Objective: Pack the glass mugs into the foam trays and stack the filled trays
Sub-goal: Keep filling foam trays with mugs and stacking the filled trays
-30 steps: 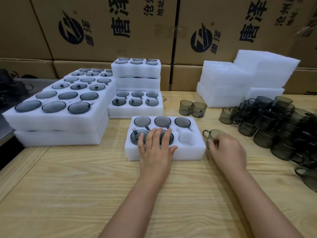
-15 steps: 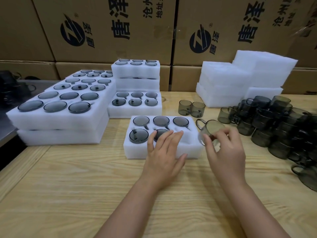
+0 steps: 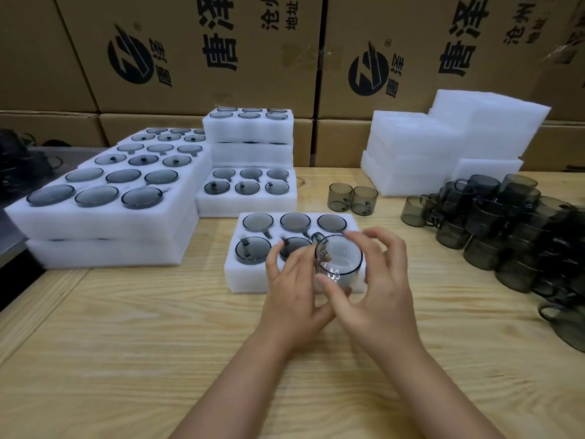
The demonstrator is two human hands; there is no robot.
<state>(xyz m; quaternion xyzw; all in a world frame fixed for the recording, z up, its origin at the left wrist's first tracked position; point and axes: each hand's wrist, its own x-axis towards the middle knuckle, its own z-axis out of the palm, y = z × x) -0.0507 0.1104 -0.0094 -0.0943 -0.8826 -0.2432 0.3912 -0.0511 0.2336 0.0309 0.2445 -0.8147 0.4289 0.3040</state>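
**Right hand** [image 3: 380, 289]: fingers [image 3: 394, 248] curled round one glass mug [image 3: 338, 263], thumb on its near wall. The mug hangs rim toward the camera, just above the front-right pocket of the working tray [image 3: 245, 285].

**Left hand** [image 3: 294, 299]: fingers [image 3: 274, 258] extended and holding nothing, laid over the tray's front just beside the mug. Whether they touch the glass cannot be told.

**Working tray:** five pockets filled, the sixth open under the held mug. Judged one placement short of full, then due for stacking.

**Done:**
- left stack [image 3: 104, 217], centre tray [image 3: 247, 209] and rear stack [image 3: 248, 129], all with filled tops
- lower layers hidden

**Left to do:**
- loose mug pile [image 3: 506, 229]
- two standing mugs [image 3: 353, 198]
- empty foam trays [image 3: 411, 147] waiting at the right rear

**Room:**
- bare bench [image 3: 142, 343] in front and to the left of the working tray
- centre tray close behind its rear-left corner
- standing mugs near its rear-right corner
- loose pile well apart on the right
- bench's left edge beyond the left stack, dropping into shadow
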